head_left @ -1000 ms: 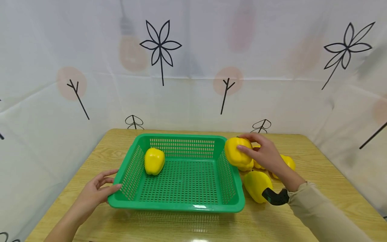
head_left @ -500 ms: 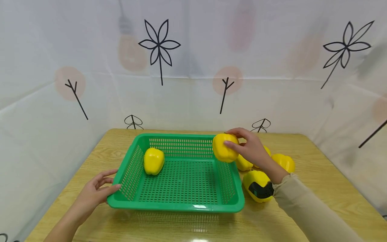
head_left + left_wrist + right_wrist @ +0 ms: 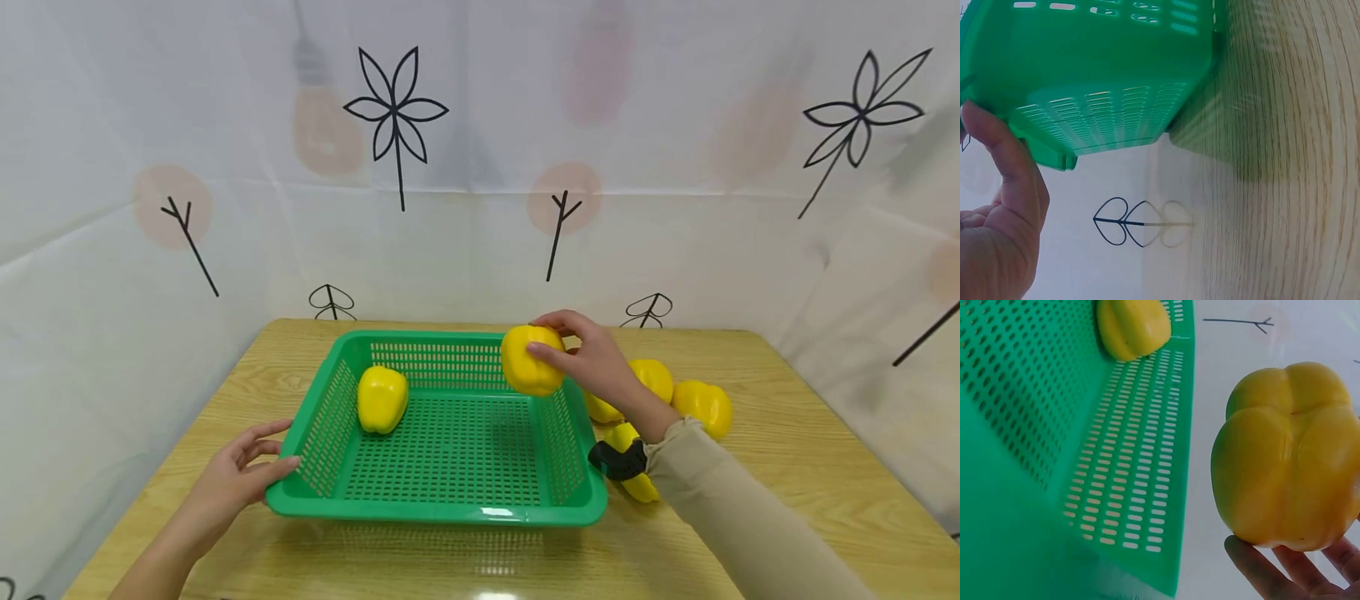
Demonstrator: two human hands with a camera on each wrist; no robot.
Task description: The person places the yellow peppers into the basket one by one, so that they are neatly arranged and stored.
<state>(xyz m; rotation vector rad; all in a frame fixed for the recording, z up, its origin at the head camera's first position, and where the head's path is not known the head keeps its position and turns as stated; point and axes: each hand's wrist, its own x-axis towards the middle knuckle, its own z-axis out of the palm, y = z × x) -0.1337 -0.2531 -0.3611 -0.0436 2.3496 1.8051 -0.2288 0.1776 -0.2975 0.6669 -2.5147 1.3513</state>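
In the head view, a green plastic basket [image 3: 450, 512] with slotted walls sits on the table. My left hand [image 3: 236, 475] holds its left rim, thumb over the edge; the left wrist view shows a bent digit at the rim [image 3: 969, 87]. My right hand [image 3: 592, 358] grips a yellow bell pepper [image 3: 531, 362] between thumb and fingers, raised over the basket's back right part. The right wrist view shows the held pepper's lobed underside, with fingertips [image 3: 1241, 550] along its edge. Another yellow bell pepper [image 3: 382, 400] lies inside the basket at the left.
Several more yellow bell peppers [image 3: 705, 408] lie on the wooden table [image 3: 772, 450] right of the basket, some partly hidden behind the right forearm. A black wrist camera [image 3: 618, 460] overlaps the nearest one. A patterned white cloth [image 3: 480, 250] hangs behind the table.
My right hand has carried its pepper leftward and slightly up, from beside the basket's right rim to over the inside. The left hand and basket stay in place.
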